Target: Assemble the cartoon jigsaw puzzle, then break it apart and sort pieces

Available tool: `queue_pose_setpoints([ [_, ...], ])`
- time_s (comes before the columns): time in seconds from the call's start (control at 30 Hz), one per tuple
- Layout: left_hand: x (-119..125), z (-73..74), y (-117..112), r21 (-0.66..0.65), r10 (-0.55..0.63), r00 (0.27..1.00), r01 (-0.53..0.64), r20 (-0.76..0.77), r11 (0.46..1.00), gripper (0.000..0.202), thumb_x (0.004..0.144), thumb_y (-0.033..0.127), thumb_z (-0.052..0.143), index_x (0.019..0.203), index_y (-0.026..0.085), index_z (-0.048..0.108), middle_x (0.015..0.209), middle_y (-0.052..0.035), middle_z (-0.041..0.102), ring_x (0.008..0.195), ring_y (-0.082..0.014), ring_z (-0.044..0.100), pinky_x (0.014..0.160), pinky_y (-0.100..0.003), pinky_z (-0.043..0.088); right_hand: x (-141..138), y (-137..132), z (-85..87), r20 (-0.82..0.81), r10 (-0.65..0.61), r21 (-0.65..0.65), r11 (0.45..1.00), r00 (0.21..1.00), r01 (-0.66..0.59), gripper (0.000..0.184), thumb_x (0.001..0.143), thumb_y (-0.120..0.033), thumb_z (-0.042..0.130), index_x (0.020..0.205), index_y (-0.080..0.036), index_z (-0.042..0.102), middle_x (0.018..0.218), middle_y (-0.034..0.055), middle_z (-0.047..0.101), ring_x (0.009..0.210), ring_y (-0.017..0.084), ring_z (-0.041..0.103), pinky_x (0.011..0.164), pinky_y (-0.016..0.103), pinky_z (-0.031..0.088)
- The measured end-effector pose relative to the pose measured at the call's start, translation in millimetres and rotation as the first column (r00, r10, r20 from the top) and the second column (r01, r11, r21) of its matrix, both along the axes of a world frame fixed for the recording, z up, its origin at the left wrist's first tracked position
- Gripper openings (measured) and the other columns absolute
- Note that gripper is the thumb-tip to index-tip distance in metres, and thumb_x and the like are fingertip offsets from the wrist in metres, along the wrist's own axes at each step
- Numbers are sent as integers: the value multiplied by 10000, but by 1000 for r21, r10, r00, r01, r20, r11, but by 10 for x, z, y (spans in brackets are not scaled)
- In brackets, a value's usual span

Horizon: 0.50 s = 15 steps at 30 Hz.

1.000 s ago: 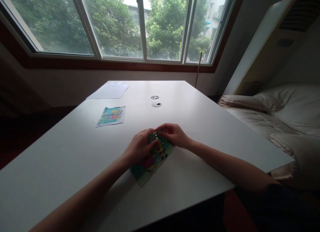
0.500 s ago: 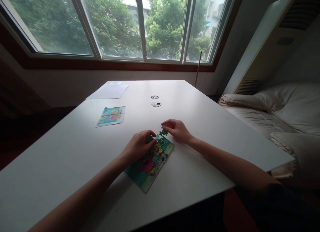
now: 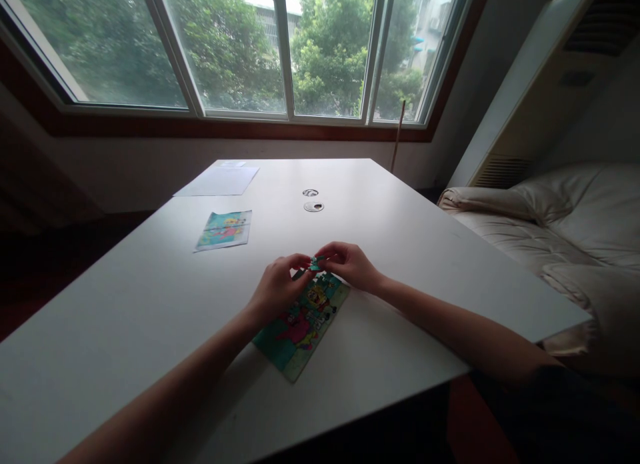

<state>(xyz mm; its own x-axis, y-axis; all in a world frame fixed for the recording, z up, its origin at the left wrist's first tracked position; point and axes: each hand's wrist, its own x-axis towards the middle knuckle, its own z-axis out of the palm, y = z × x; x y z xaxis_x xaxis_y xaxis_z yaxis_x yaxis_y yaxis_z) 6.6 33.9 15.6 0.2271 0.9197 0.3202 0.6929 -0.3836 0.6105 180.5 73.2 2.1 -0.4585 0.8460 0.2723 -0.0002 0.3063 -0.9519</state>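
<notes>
A flat jigsaw puzzle [image 3: 303,334] lies askew on the near half of the table [image 3: 400,331], its straight outer edges meeting in a crisp corner toward the person. Its printed surface shows a pink figure and a yellow one on green, and its far side breaks into knobbed, toothed outlines. Just above that ragged side, small green interlocking pieces [image 3: 315,265] sit between the fingertips of both hands: the left hand [image 3: 280,284] pinches them with thumb and forefinger, its palm side over the puzzle, and the right hand [image 3: 353,267] grips them with bent fingers. The tabletop is smooth, white and softly glossy. Farther off lie a creased colour print [image 3: 225,231], plain white paper [image 3: 220,182] and two round discs [image 3: 313,207]. A wrinkled, padded cream sofa [image 3: 520,231] stands at the right.
</notes>
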Motion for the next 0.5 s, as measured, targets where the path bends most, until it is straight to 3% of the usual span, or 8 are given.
queue_pose_setpoints([
  [0.13,7,-4,-2,-17,-41,998,42,44,999,285,754,379,542,953,192,623,888,-36,677,825,-195,607,710,-295,455,-8,-17,5,39,-33,9,999,999,33,236,678,-304,654,846,-144,609,761,35,655,709,148,634,626,268,514],
  [0.27,-5,-28,25,-33,-7,996,10,89,999,229,776,307,501,919,185,631,794,-14,682,724,-168,612,658,-272,450,-19,-35,30,44,-49,48,998,998,47,247,693,-323,642,862,-146,618,787,39,657,726,142,625,656,272,506],
  [0.5,-32,-24,50,3,95,995,-95,8,995,221,775,322,495,850,197,661,812,-23,688,768,-195,612,712,-302,448,49,14,70,254,-232,298,942,939,153,201,766,-321,573,867,-170,658,832,47,662,745,133,593,643,251,466],
])
